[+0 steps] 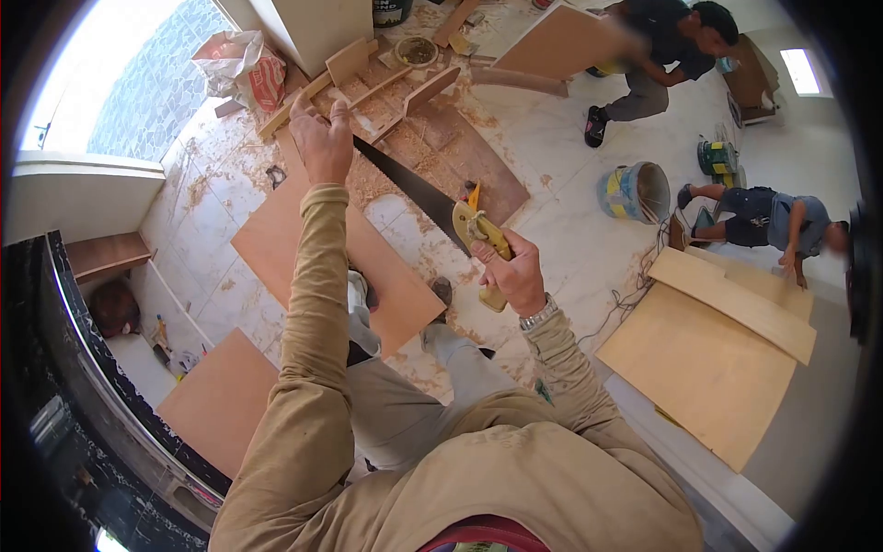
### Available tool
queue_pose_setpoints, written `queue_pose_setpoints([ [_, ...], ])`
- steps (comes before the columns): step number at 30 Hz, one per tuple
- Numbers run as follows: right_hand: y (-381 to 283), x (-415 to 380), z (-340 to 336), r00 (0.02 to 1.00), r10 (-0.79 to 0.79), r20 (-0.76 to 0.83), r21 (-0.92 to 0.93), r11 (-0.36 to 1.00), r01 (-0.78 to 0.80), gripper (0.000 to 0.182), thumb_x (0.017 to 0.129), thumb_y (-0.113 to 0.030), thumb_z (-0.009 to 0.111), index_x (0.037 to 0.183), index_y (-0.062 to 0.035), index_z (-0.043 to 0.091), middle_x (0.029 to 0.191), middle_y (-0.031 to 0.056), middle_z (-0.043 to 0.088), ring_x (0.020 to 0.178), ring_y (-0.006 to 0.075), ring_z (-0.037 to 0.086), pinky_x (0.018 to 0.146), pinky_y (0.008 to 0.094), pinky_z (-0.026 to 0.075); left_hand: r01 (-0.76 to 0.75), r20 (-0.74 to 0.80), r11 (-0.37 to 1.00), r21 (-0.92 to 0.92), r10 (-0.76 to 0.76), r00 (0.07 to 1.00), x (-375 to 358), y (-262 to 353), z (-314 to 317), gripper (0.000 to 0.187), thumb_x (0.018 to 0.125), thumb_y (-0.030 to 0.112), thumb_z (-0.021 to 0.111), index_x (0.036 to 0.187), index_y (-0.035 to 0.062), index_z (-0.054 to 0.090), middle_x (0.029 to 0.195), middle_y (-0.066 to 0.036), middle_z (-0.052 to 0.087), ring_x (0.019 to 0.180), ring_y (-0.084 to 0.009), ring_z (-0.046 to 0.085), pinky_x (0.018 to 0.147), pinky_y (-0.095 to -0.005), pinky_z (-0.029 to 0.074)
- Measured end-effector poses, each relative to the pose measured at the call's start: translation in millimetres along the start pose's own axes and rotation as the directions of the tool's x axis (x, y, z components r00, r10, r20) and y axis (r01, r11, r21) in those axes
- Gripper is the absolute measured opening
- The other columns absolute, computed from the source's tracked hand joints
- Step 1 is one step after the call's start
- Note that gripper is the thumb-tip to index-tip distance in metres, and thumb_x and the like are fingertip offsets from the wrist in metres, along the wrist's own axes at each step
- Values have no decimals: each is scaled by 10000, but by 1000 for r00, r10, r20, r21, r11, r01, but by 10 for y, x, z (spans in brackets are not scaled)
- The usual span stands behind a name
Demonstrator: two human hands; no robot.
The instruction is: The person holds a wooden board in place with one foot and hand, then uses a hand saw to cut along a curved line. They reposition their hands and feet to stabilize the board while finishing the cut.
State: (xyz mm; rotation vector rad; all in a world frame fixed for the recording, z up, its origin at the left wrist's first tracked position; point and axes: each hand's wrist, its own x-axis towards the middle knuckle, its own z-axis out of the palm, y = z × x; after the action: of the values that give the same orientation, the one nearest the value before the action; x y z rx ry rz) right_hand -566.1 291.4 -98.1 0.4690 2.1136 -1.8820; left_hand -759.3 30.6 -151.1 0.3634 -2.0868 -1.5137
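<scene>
Presently, head view: one saw, two bare hands, centre and upper left of frame.
Hand saw: a yellow-handled saw with a long, dark, tapering metal blade (414, 190), near frame centre.
Saw axis: diagonal; handle at centre right, blade tip toward upper left.
Right hand (515, 276): closed around the saw handle; nearer to the saw's grip end. The blade extends from it up and left.
Left hand (322, 140): upper left of frame, fingers bent, thumb raised, at a pale, narrow wooden strip (273, 122); whether it grips the strip cannot be told. The blade tip appears just beside its wrist; contact cannot be confirmed.
Board: a flat, reddish-brown rectangular wooden panel (400, 285), lower left of the blade, its length running upper left to lower right.
Bucket lettering: dark container (392, 11), top edge of frame; pale letters, apparently "OND", partly cut off.
Sack print: white plastic sack with red printing (241, 69), upper left; illegible.
</scene>
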Motion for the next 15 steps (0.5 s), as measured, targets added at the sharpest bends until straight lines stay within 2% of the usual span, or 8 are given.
queue_pose_setpoints([
  [1, -73, 38, -47, 998, -44, -40, -118, 992, 39, 270, 930, -252, 789, 1000, -4, 706, 693, 12, 640, 555, 81, 551, 525, 262, 452, -281, -40, 910, 304, 307, 951, -21, 59, 20, 491, 1038, 388, 605, 1388, 46, 554, 1132, -137, 679, 1189, -319, 613, 1079, -567, 435],
  [2, -127, 62, -106, 993, -96, -75, -239, 968, 76, 258, 923, -237, 793, 992, -3, 709, 669, 25, 637, 548, 94, 545, 529, 274, 448, -337, 207, 896, 291, 285, 936, -51, 114, 1, 522, 1001, 430, 636, 1383, 79, 581, 1139, -125, 688, 1257, -316, 561, 1126, -601, 334],
  [4, -213, 88, -233, 965, -259, -48, -452, 867, 210, 240, 908, -220, 799, 982, -8, 715, 643, 67, 629, 540, 133, 545, 530, 301, 444, -429, 642, 875, 224, 199, 740, -151, 247, -88, 584, 928, 516, 698, 1374, 144, 636, 1153, -102, 707, 1392, -310, 457, 1220, -670, 130],
  [7, -281, 101, -449, 936, -353, 11, -556, 776, 299, 221, 894, -211, 805, 965, -18, 724, 638, 116, 624, 537, 182, 554, 534, 324, 450, -513, 878, 842, 165, 112, 465, -489, 283, -50, 482, 897, 543, 714, 1239, 203, 738, 1212, -32, 712, 1338, -295, 520, 1205, -723, 54],
  [10, -403, 73, -589, 929, -370, -14, -612, 738, 284, 230, 892, -224, 810, 953, -18, 730, 646, 117, 634, 540, 183, 557, 538, 322, 453, -410, 927, 885, 221, -60, 370, -514, 399, -45, 427, 910, 538, 696, 1157, 198, 772, 1271, -48, 703, 1321, -306, 532, 1209, -715, 24],
  [11, -372, 80, -646, 923, -385, -27, -613, 735, 289, 236, 891, -229, 812, 954, -16, 730, 646, 118, 634, 539, 181, 554, 538, 320, 453, -439, 900, 883, 163, 49, 434, -595, 310, -24, 364, 913, 508, 703, 1064, 192, 801, 1139, -68, 748, 1201, -300, 618, 1206, -629, 217],
  [14, -290, 75, -645, 935, -341, -95, -651, 732, 201, 259, 888, -242, 816, 963, -9, 731, 648, 112, 634, 547, 160, 543, 540, 317, 450, -276, 844, 915, 296, -115, 523, -691, 420, 83, 271, 923, 442, 702, 966, 202, 822, 962, -76, 770, 1021, -298, 692, 1016, -506, 477],
  [15, -265, 66, -636, 942, -311, -126, -666, 730, 152, 267, 887, -246, 817, 967, -6, 731, 649, 108, 635, 552, 150, 539, 541, 315, 448, -273, 841, 919, 283, -101, 532, -714, 395, 84, 271, 917, 442, 708, 949, 199, 823, 916, -84, 763, 954, -309, 699, 910, -486, 499],
])
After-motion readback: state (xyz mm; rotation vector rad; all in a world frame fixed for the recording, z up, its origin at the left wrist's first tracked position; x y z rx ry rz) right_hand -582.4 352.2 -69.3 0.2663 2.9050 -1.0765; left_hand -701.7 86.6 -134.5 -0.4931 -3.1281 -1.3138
